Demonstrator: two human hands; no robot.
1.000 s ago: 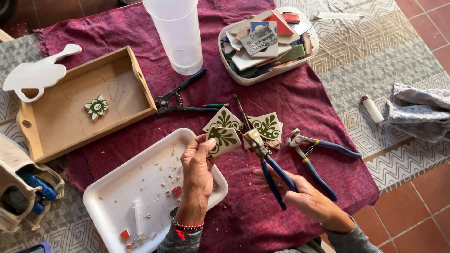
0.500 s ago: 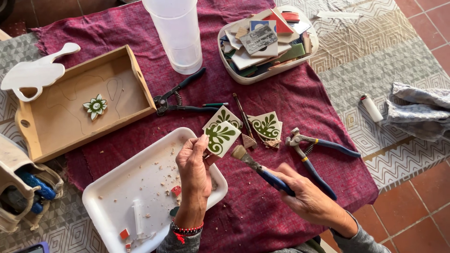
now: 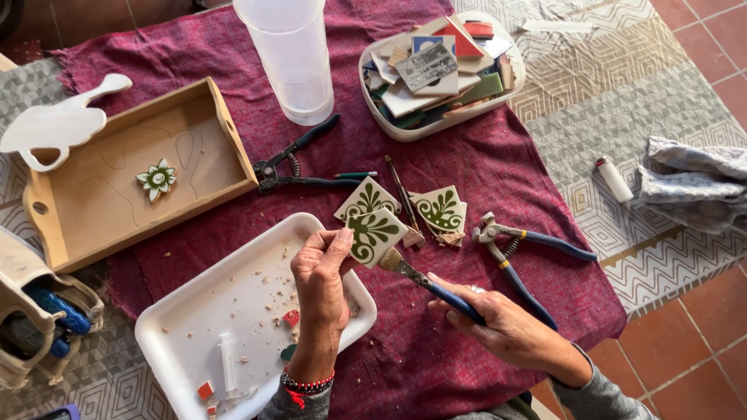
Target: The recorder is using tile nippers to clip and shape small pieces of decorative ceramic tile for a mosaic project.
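— Hands first: what do they hold?

— I see the left hand [image 3: 323,272] pinching a green-patterned tile piece [image 3: 375,236] above the white tray [image 3: 194,334]. The right hand [image 3: 506,330] is closed around blue-handled nippers [image 3: 424,278].

— Where do the nippers touch?

— Their head bites the tile's lower right edge, over the red cloth [image 3: 482,171].

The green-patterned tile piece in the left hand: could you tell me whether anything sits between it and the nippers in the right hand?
Nothing visible does. The left hand pinches the tile piece above the white tray, and the nippers in the right hand already meet the tile's lower right edge.
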